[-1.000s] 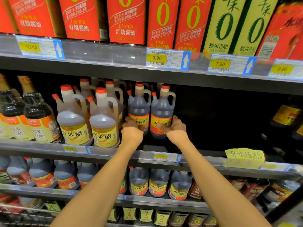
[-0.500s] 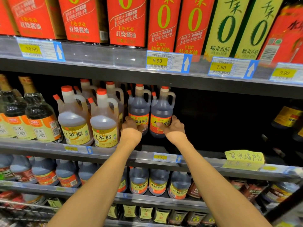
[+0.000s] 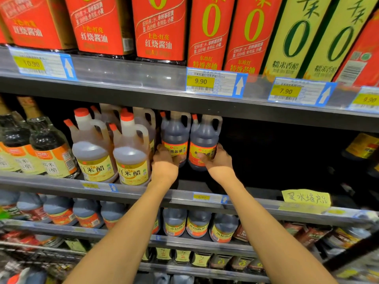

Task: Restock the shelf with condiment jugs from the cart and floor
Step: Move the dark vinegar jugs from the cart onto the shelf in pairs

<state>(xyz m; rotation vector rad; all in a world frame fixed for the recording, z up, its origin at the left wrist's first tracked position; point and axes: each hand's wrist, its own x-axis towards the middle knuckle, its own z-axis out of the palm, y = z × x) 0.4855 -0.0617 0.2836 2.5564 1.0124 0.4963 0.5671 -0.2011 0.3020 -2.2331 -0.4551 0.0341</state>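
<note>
Two dark vinegar jugs with orange-yellow labels and red caps stand side by side deep on the middle shelf (image 3: 256, 198). My left hand (image 3: 164, 163) grips the lower body of the left dark jug (image 3: 175, 134). My right hand (image 3: 218, 161) grips the lower body of the right dark jug (image 3: 205, 136). Both arms reach in over the shelf's front rail. The jugs' bases are hidden behind my hands.
Pale rice-vinegar jugs (image 3: 131, 152) stand just left of my left hand. To the right of the right dark jug the shelf is a dark gap, with a handwritten yellow tag (image 3: 306, 198) on its rail. More dark jugs (image 3: 198, 224) fill the shelf below; cartons line the shelf above.
Both hands with the two dark jugs have moved slightly deeper into the shelf; the camera has tilted a little, so the jug caps now hide behind the upper shelf.
</note>
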